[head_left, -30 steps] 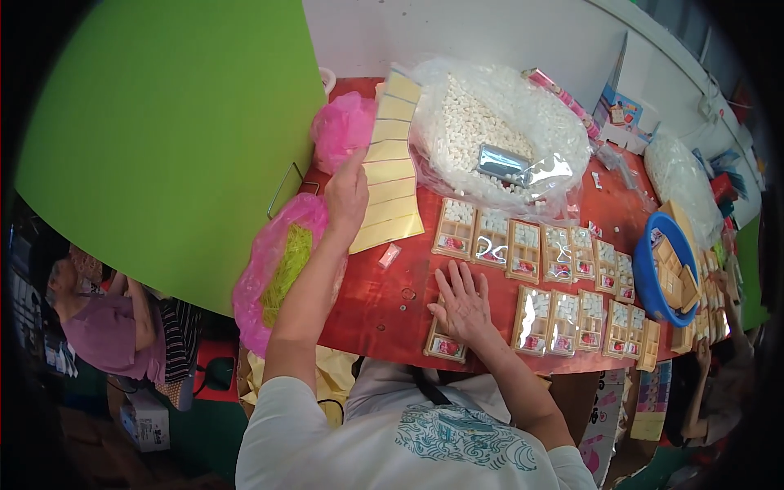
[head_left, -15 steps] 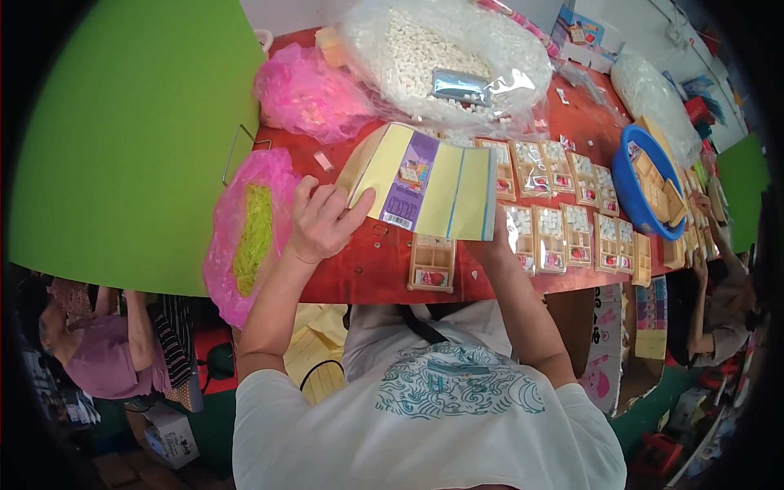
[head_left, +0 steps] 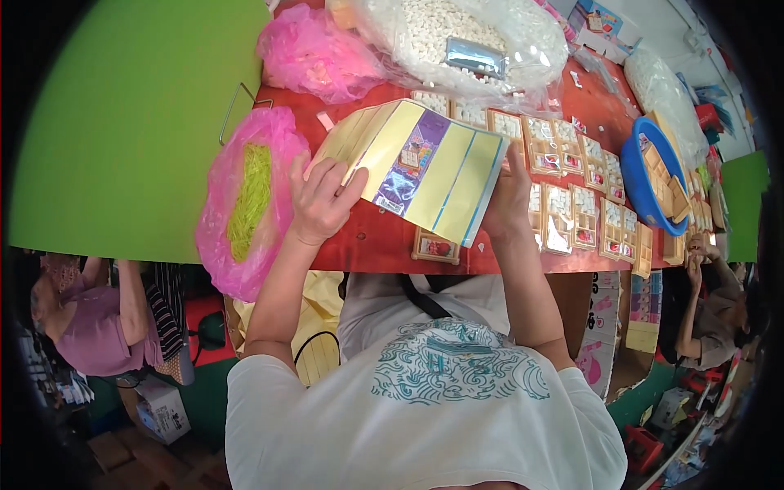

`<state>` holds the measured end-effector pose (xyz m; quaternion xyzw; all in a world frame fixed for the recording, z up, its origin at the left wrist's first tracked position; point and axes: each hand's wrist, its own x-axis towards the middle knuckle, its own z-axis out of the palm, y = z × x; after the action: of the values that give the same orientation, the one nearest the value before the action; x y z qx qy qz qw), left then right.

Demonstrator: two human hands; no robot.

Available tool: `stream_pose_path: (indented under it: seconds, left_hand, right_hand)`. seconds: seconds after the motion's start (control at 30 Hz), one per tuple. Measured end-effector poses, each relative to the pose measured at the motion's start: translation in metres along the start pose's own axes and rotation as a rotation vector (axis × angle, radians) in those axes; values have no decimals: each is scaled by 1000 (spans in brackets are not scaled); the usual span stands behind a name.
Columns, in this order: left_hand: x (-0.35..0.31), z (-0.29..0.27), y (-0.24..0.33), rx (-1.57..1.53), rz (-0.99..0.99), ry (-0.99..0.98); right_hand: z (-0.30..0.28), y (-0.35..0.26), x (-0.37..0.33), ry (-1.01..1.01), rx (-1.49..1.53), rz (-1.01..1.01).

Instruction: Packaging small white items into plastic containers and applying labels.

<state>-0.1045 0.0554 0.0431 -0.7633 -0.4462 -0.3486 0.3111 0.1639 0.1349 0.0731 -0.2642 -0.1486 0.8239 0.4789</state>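
Two hands: both are clamping on one sheet, the left hand [head_left: 327, 200] gripping its left end, the right hand [head_left: 508, 196] closing on its right edge, fingers partly hidden behind.
Printed sheet [head_left: 449, 171]: it is spanning the gap between the hands above the worktop, bending softly, its glossy cream face showing a purple panel and straight blue lines.
Nearest tray [head_left: 435, 247]: shallow wood is peeking out below the sheet, just left of the right hand.
Pink bag [head_left: 214, 196]: thin crinkled plastic is slumping left of the left hand, cradling stringy yellow-green shreds [head_left: 249, 200].
Clear bag [head_left: 535, 53]: filmy plastic is holding small white blocks [head_left: 433, 20] beyond both hands.
Blue basin [head_left: 639, 194]: smooth round plastic is sitting right of the right hand, holding wooden trays [head_left: 663, 181].
Worktop [head_left: 367, 249]: scuffed red is stretching beneath both hands.
Room: a flat green panel [head_left: 122, 122] is rising left of the left hand; a co-worker [head_left: 714, 314] is sitting far right.
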Motion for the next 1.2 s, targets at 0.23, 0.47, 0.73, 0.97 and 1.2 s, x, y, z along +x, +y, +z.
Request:
stream_pose_path:
  seconds: [0.23, 0.47, 0.73, 0.97, 1.2]
  left_hand:
    - [-8, -12, 47, 1, -348, -3]
    - [-10, -54, 102, -1228, -1308, -27]
    - [-1, -31, 108, -1438, -1368, -31]
    - [3, -31, 102, -1458, -1351, 40]
    - [12, -33, 103, -1544, -1335, 35]
  right_hand:
    - [-25, 18, -9, 144, -391, -94]
    - [-13, 34, -16, 225, -282, -167]
    - [-11, 52, -33, 207, -264, -208]
    - [-15, 38, -37, 231, -1202, -1048]
    - [31, 47, -62, -231, -1768, -1303]
